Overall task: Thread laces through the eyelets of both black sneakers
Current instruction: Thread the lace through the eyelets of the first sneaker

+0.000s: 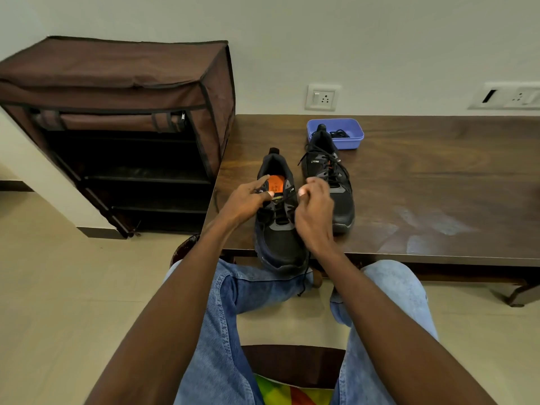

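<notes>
Near sneaker (277, 229) part-laced, toe over table edge; far sneaker (333, 182) fully laced.

A home room: fabric shoe rack (117, 118), wooden table (423, 185), wall sockets (323, 97), tiled floor (58, 287).

Both arms reach forward, bare to elbows. Left hand (248, 198) up, thumb and finger tips pinched close. Right hand (315, 211) beside it, fingers curled (back of hand faces camera). Hands near, not touching.
</notes>
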The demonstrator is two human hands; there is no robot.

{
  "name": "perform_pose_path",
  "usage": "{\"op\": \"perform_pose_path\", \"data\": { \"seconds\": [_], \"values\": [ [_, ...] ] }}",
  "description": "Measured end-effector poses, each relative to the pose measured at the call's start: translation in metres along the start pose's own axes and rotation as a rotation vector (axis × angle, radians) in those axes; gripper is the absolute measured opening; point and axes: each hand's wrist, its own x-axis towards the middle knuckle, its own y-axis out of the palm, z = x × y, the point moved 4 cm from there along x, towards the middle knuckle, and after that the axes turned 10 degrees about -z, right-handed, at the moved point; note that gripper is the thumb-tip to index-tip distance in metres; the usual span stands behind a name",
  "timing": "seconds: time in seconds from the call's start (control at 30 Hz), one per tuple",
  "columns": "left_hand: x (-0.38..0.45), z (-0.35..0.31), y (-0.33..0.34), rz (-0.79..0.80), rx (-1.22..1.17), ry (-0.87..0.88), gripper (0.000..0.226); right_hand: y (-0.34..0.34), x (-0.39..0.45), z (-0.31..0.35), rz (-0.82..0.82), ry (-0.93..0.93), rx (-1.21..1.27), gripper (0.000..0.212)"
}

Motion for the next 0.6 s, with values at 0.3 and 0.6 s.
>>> {"op": "perform_pose_path", "data": {
  "seconds": [0.3, 0.6],
  "values": [
    [-0.002, 0.003, -0.004, -0.035, -0.03, -0.014, 0.054, -0.029, 0.022, -0.006, -0.161, 0.014, -0.061, 0.032],
    [0.001, 0.0, 0.003, -0.017, -0.027, 0.027, 0.055, 0.02, 0.0, -0.005, 0.374, -0.237, -0.107, 0.016]
  ]
}}
